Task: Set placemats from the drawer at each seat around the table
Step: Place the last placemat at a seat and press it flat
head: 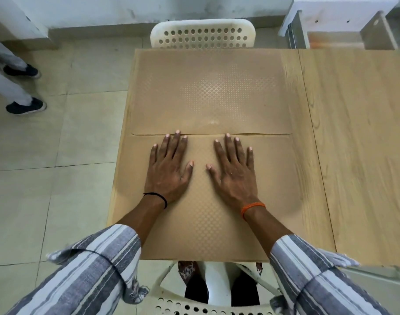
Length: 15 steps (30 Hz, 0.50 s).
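Both hands (201,169) press flat on the near placemat (201,228).

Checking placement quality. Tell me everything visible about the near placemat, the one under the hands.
The near placemat is a tan, thin, flexible-looking sheet with a fine embossed diamond pattern and rounded corners. It lies flat on the wooden table, covering most of the near end in front of the near chair. Its far edge meets the far placemat, which seems to overlap it slightly. The left hand and right hand press on it, palms down, fingers spread and straight.
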Each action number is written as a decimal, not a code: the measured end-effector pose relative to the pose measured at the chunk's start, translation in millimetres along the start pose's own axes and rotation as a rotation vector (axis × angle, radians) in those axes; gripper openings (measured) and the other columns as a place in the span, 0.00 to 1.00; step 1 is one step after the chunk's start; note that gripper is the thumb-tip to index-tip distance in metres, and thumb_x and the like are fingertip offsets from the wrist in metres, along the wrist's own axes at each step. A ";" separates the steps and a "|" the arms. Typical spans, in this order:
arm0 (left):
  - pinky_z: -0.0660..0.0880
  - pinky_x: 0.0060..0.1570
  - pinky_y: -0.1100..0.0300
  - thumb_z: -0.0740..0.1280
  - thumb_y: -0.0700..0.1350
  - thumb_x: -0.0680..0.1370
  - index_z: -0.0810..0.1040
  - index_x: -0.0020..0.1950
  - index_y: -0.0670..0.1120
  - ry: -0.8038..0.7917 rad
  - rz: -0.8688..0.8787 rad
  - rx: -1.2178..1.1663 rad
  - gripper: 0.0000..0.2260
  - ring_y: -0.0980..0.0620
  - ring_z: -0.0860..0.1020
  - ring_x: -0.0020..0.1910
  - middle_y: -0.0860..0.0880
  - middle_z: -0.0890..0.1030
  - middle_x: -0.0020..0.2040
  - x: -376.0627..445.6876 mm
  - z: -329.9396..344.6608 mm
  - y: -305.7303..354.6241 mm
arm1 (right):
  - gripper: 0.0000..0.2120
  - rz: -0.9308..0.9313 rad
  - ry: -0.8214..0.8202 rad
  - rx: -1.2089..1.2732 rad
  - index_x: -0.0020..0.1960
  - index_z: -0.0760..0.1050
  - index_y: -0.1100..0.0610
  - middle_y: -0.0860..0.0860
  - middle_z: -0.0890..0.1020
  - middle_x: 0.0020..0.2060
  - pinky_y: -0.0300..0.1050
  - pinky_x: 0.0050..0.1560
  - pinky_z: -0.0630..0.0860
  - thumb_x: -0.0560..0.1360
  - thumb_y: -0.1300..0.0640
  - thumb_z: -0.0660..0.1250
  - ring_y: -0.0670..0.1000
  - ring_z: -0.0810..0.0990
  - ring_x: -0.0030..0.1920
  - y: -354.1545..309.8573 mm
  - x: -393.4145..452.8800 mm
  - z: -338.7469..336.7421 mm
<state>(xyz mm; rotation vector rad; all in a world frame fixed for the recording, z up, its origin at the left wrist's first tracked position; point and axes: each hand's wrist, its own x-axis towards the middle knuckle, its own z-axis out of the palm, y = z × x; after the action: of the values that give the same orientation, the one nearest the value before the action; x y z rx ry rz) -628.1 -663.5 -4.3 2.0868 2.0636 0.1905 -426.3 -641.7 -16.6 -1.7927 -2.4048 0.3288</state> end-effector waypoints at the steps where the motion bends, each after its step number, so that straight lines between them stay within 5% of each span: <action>1: 0.46 0.78 0.47 0.52 0.58 0.81 0.46 0.81 0.53 -0.008 0.007 0.005 0.31 0.51 0.44 0.80 0.53 0.45 0.82 0.3 -0.2 0.1 | 0.33 0.005 -0.007 -0.007 0.81 0.48 0.47 0.50 0.48 0.81 0.60 0.78 0.44 0.80 0.36 0.48 0.53 0.45 0.81 4.5 -3.3 -1.0; 6: 0.48 0.77 0.44 0.50 0.59 0.81 0.47 0.81 0.53 -0.043 0.119 0.043 0.30 0.51 0.45 0.80 0.53 0.47 0.81 1.4 -1.8 0.6 | 0.33 -0.003 0.001 -0.017 0.81 0.50 0.47 0.51 0.50 0.81 0.62 0.78 0.46 0.80 0.37 0.49 0.54 0.47 0.81 6.8 -5.0 -4.1; 12: 0.47 0.77 0.45 0.51 0.58 0.82 0.47 0.81 0.53 -0.039 0.137 0.068 0.29 0.53 0.45 0.80 0.53 0.47 0.81 1.9 0.8 0.6 | 0.32 0.017 -0.023 -0.033 0.80 0.54 0.47 0.50 0.54 0.81 0.77 0.71 0.46 0.76 0.46 0.51 0.64 0.51 0.79 -16.1 2.2 -5.7; 15: 0.47 0.77 0.46 0.52 0.57 0.81 0.48 0.81 0.53 -0.026 0.142 0.072 0.29 0.53 0.47 0.80 0.54 0.49 0.81 2.8 1.3 -0.5 | 0.31 -0.010 -0.021 -0.017 0.81 0.53 0.48 0.50 0.53 0.81 0.74 0.72 0.46 0.78 0.45 0.51 0.60 0.50 0.80 -15.3 4.2 -2.6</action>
<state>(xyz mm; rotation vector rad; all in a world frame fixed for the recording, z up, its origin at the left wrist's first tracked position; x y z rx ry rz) -628.3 -660.8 -5.8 2.2678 1.9358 0.1113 -441.1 -641.6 -10.4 -1.7932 -2.4371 0.3283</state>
